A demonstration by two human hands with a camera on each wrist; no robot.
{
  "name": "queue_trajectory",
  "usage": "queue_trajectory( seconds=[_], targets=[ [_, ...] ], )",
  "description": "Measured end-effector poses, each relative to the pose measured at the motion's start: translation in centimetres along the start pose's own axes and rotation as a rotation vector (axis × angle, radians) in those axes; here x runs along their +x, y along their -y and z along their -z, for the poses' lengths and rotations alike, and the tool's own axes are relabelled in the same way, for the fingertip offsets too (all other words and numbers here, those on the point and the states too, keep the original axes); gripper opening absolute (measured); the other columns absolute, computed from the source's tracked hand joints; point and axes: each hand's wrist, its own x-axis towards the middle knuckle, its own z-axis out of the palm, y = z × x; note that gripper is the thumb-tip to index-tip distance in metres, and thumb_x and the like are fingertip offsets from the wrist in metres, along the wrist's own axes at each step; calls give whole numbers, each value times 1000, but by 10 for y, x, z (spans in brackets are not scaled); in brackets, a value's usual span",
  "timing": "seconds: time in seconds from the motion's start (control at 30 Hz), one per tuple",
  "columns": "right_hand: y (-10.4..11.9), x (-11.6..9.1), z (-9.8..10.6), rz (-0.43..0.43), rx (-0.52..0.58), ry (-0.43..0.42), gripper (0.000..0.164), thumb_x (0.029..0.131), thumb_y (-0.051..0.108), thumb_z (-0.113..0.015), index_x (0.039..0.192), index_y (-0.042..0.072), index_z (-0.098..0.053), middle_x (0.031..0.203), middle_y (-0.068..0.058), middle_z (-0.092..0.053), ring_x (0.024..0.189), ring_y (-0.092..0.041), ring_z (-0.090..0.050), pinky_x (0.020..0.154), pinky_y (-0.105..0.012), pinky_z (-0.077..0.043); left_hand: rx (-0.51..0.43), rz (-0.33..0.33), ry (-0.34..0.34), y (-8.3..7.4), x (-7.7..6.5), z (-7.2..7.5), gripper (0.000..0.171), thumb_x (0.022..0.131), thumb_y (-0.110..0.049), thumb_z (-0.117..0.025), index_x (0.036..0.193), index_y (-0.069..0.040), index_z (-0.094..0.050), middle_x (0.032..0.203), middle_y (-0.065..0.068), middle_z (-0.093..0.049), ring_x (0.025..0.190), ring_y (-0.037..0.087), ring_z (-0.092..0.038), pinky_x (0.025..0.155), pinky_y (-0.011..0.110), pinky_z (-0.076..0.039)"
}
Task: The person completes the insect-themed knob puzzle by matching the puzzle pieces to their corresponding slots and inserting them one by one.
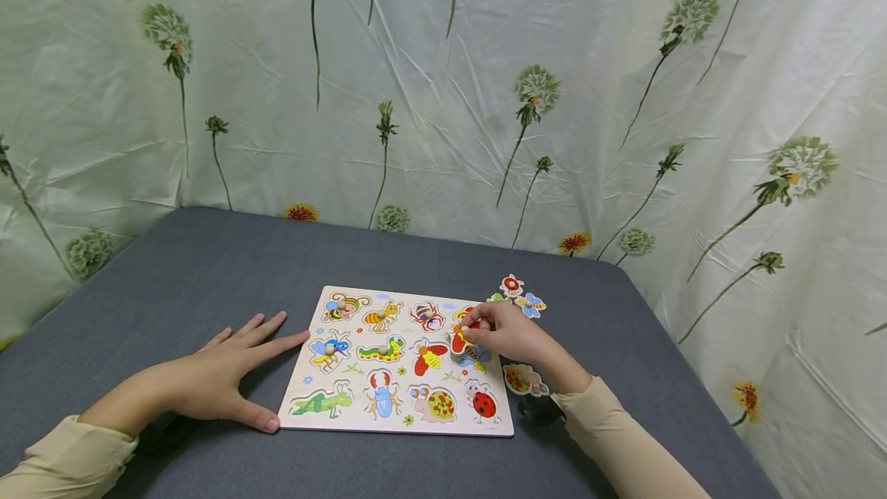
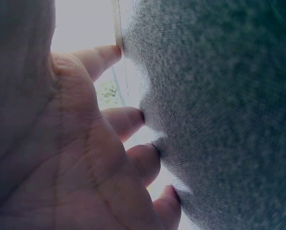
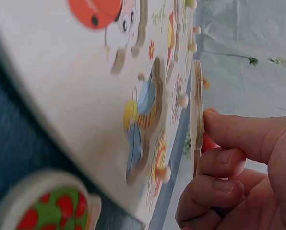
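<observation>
A wooden insect puzzle board (image 1: 319,368) lies on the table. My right hand (image 1: 509,333) pinches a red insect puzzle piece (image 1: 458,341) above the board's right side. In the right wrist view that piece (image 3: 196,115) is seen nearly edge-on, raised off the board, its printed side hidden. Below it is the recess with the blue-winged insect picture (image 3: 142,120). My left hand (image 1: 222,372) is spread flat, with thumb and index fingertips at the board's left edge. Knobbed pieces sit in the board, among them a caterpillar (image 1: 391,350) and a spider (image 1: 419,314).
Right of the board lies a loose snail piece (image 1: 520,380). A ladybug piece (image 1: 511,286) and a blue-winged insect piece (image 1: 530,305) lie beyond its far right corner, with a green one partly behind my hand. A flowered curtain (image 1: 443,98) hangs behind the grey table (image 1: 229,260).
</observation>
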Motion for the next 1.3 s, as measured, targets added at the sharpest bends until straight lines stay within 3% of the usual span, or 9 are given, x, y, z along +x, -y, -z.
queue_trajectory(
  seconds=[0.37,0.73,1.3],
  targets=[
    [10,7,-17,14,33,40,12,102,16,-74,105,5,-78,64,5,-50,59,-11,-39,55,-22,-31,5,-1,-5,-2,0,0,118,72,-68,-89,169,-28,-36,177,31,-14,158,68,-6,114,89,-6],
    [19,11,-31,49,-20,86,9,100,15,-75,102,8,-79,60,9,-49,54,-7,-42,51,-21,-33,11,8,2,-1,1,0,118,73,-70,-89,169,-28,-36,177,31,-13,158,68,-6,114,89,-5],
    [26,15,-42,18,-37,99,6,99,16,-76,99,11,-79,59,8,-48,54,-8,-40,53,-21,-32,3,-22,-15,7,2,-2,115,75,-63,-91,170,-29,-35,176,35,-13,156,71,-5,112,91,-4]
  ],
)
